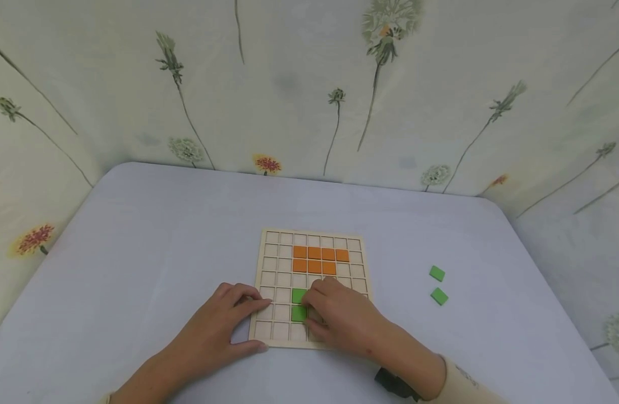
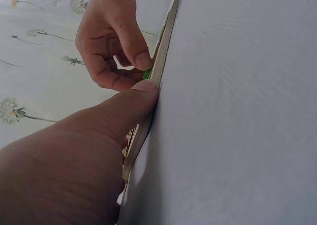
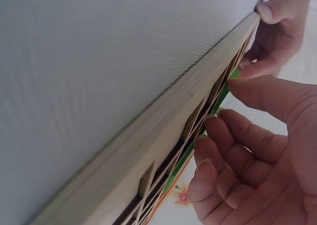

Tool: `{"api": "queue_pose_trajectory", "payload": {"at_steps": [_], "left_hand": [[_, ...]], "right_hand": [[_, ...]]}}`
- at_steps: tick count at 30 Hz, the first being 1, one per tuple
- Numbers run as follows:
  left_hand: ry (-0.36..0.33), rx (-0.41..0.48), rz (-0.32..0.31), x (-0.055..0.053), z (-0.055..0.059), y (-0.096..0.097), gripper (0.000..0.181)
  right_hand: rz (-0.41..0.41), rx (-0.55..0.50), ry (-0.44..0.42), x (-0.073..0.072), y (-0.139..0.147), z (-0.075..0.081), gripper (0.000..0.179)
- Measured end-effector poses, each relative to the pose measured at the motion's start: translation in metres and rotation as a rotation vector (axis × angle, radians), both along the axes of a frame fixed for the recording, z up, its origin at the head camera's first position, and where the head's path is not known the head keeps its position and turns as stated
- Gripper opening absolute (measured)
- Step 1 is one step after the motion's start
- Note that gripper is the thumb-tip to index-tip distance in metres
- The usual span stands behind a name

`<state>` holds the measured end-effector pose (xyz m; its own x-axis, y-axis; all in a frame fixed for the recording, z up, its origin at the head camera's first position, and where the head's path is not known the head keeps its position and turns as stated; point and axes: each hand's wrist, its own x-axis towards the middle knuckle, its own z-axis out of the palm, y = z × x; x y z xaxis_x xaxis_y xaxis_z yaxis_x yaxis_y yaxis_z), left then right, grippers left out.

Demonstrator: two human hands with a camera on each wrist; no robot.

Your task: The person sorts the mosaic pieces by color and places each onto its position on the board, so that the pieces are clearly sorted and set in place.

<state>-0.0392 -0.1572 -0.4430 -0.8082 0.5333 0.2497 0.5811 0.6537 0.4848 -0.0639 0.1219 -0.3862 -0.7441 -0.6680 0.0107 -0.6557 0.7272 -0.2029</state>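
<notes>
A square light-wood grid board lies on the table. My left hand holds its near left corner, thumb at the near edge and bent fingers over the left edge. Two green square tiles show in the lower cells, one above the other. Over the board's lower middle is my right hand. In the right wrist view, its thumb and fingertips pinch a green tile at the board surface. From the head camera, this hand hides the cells beneath it. Orange tiles fill several cells in two upper rows.
To the right of the board, two loose green tiles lie on the white table covering. A curtain with a dandelion print hangs behind the table. Something dark shows under the right wrist.
</notes>
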Motion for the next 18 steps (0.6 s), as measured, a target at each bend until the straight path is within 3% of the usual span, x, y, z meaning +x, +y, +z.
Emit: {"api": "queue_pose_trajectory", "payload": {"at_steps": [14, 18], "left_hand": [[0.001, -0.007, 0.0, 0.0, -0.002, 0.0, 0.069], [0.003, -0.006, 0.001, 0.0, -0.001, 0.0, 0.069]], "right_hand": [[-0.007, 0.006, 0.01, -0.001, 0.008, 0.001, 0.016], [-0.049, 0.01, 0.008, -0.001, 0.018, 0.007, 0.019]]}}
